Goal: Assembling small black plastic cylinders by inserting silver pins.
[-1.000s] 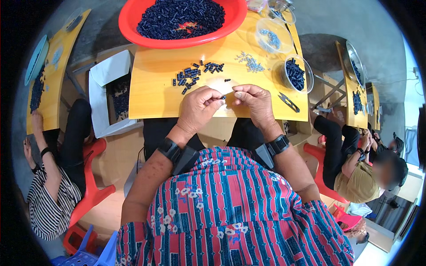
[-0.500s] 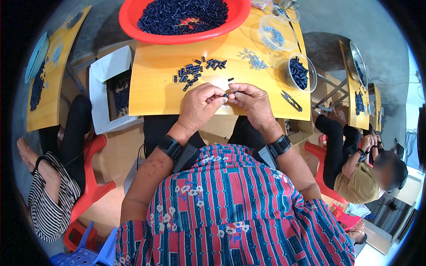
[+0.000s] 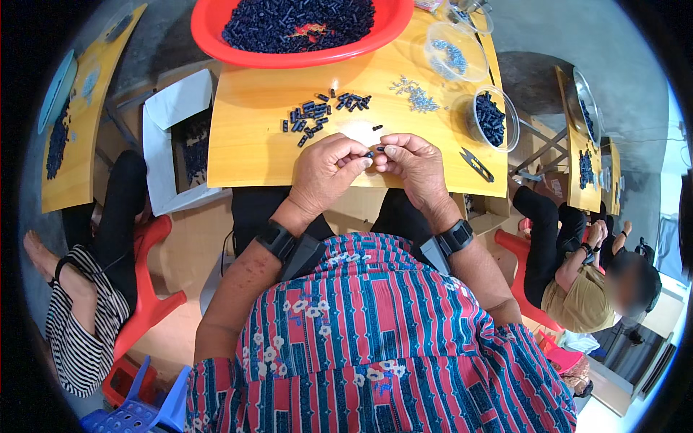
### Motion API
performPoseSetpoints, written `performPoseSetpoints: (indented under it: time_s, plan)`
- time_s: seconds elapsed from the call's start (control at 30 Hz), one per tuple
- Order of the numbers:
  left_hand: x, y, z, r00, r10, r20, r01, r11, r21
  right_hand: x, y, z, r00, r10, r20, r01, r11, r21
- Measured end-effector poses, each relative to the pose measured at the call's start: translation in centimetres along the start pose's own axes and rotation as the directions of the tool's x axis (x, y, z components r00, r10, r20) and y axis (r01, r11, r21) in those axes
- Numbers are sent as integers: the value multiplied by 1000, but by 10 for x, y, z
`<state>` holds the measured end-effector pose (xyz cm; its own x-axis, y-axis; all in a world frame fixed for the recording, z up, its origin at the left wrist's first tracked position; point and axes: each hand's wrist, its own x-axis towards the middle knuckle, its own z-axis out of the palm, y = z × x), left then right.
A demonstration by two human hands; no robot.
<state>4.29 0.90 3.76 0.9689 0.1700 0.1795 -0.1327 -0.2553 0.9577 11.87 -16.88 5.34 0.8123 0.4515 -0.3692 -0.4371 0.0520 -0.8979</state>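
At a yellow table point(image 3: 249, 155) between red chairs point(image 3: 146, 289) point(image 3: 515, 278), both grips point(image 3: 323, 172) point(image 3: 414, 170) pinch dark pieces point(image 3: 369, 154) point(image 3: 381, 149).

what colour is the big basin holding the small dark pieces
The basin is bright red, showing best in the head view.

Left hand point(image 3: 325, 170) and right hand point(image 3: 414, 167) both pinch, nearly meeting, above the near edge of the table point(image 3: 249, 155).

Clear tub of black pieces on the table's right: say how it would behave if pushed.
The clear tub would probably slide rather than roll, since it sits mouth-up. Clear and thin-looking, it may flex if squeezed. The loose black pieces could spill if it tipped.
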Motion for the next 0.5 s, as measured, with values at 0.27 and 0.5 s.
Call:
performPoseSetpoints:
  time_s: [0.27, 0.5]
  plan:
    - [-1, 1, 0, 1000, -4, 15, 4, 1000, -4, 0, 5, 3, 998, -39, 53, 34, 995, 90]
    - [-1, 2, 0, 1000, -10, 21, 10, 1000, 4, 2, 1, 2, 988, -97, 120, 101, 995, -21]
